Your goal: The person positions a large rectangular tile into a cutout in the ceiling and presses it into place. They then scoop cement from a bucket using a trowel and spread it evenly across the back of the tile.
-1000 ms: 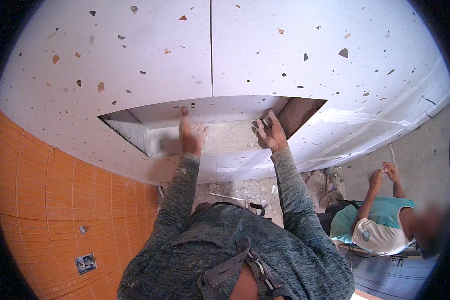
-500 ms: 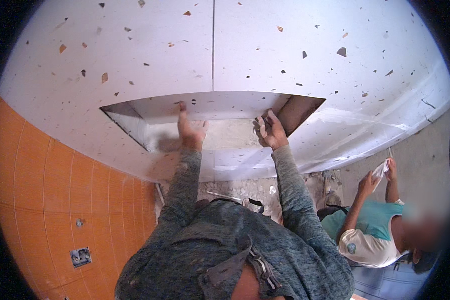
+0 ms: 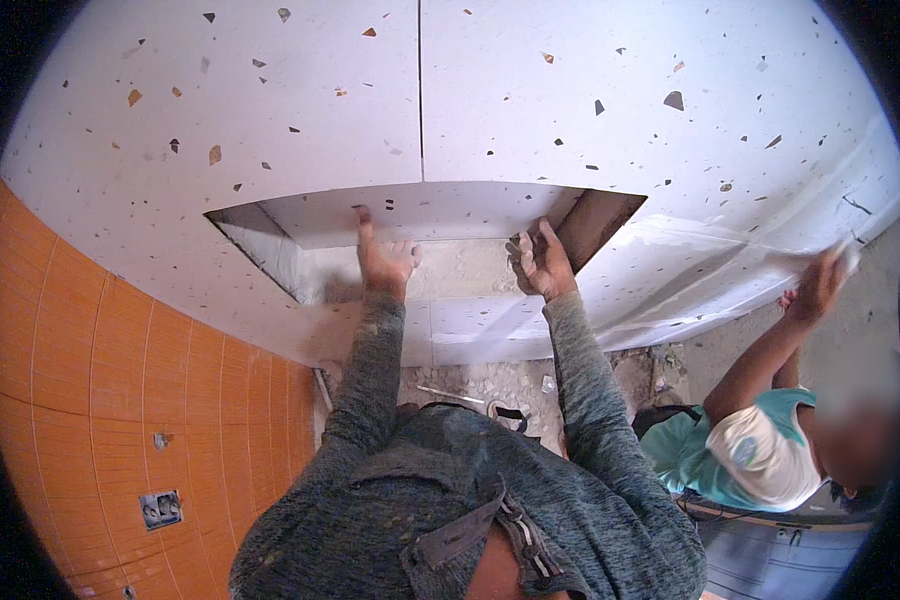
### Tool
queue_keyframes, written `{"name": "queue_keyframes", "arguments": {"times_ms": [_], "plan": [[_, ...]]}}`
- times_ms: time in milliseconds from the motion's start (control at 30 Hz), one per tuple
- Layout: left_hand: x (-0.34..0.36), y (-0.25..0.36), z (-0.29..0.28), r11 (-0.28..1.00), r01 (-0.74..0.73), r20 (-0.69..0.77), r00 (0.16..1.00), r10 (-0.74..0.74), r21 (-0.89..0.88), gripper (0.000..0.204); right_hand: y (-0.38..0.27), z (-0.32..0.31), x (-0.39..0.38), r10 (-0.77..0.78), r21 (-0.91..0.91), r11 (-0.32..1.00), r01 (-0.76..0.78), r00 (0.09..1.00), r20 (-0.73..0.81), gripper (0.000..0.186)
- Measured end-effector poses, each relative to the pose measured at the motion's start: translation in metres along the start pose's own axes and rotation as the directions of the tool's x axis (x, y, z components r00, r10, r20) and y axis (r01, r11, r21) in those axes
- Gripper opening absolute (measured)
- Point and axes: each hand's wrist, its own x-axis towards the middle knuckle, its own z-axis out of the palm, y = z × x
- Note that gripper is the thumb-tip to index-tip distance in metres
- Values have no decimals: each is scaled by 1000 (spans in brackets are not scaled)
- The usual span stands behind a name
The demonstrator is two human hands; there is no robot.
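Both my arms reach into a rectangular niche (image 3: 580,262) in a white, speckled tile wall (image 3: 300,90). Along the niche's top runs a pale speckled tile strip (image 3: 450,212). My left hand (image 3: 383,265) is open: one digit points up against the strip, while the others spread sideways, slightly bent. Near the strip's right end, my right hand (image 3: 547,268) is also open, fingers apart and pointing up, at least one touching the strip. Neither hand shows a tool in it. The niche's back (image 3: 460,265) is rough and pale, and its right side (image 3: 595,225) is brown.
At the right, a co-worker in a teal and white shirt (image 3: 770,450) holds a white cloth (image 3: 848,260) against the wall. Orange tiles (image 3: 80,380) with a wall box (image 3: 161,510) cover the left wall. Rubble (image 3: 480,380) lies on the floor below.
My left hand's lower fingers have curled slightly; my right hand stays almost still. The co-worker's arm has swung up and right to the wall with the white cloth.
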Motion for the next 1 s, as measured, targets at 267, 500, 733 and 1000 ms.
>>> {"name": "queue_keyframes", "arguments": {"times_ms": [267,500,733,1000], "plan": [[-6,-6,8,999,-19,32,999,21,-40,102,5,3,-1,-61,-7,998,61,991,-121,40],[6,-4,-4,996,-58,50,997,61,-67,111,15,10,-3,-35,-24,999,33,995,-98,23],[15,-4,-3,994,-40,-144,989,25,-102,103,49,24,-2,-89,-332,942,48,990,-107,16],[17,3,-9,998,-38,93,995,44,-59,113,43,13,-11,-217,-453,877,159,973,-77,20]]}}
